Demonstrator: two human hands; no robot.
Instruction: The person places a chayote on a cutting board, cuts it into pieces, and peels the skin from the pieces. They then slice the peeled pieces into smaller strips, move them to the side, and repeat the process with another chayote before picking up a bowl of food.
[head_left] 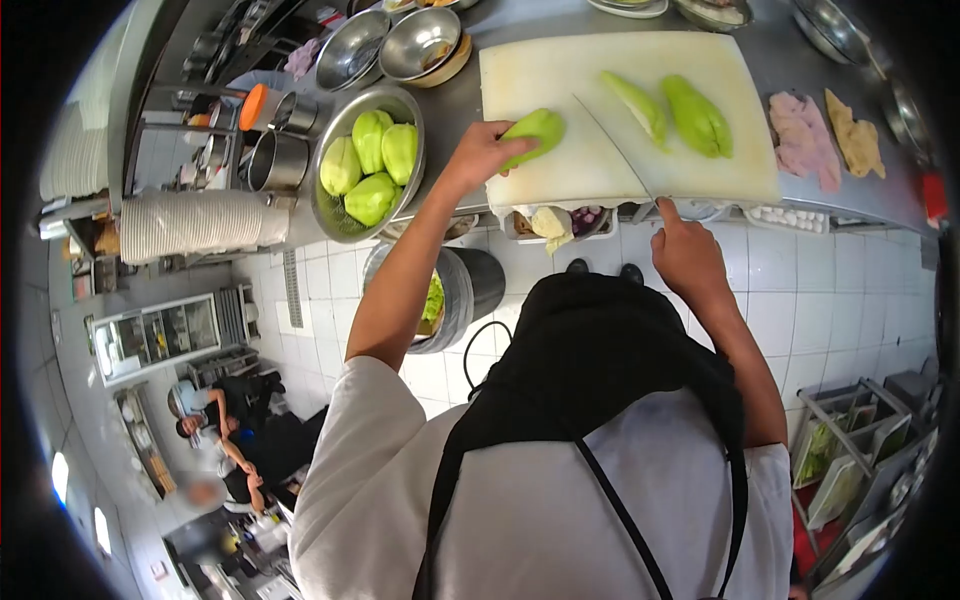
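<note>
A green chayote (541,131) is in my left hand (481,156), whose fingers are wrapped round its near end at the left side of the white cutting board (540,70). My right hand (688,246) grips a knife (618,150) by its handle at the board's near edge. The thin blade points away and to the left over the board. Right of the blade lie a slim cut chayote piece (636,108) and a larger chayote piece (697,116). Several whole chayotes (372,200) sit in a metal colander (330,217) left of the board.
Metal bowls (420,45) stand at the back left. A pink cloth (803,140) and a tan cloth (853,134) lie right of the board. Below the counter are a bin (456,300) with green scraps and a container of vegetables (550,224). Other people (235,430) are far off, lower left.
</note>
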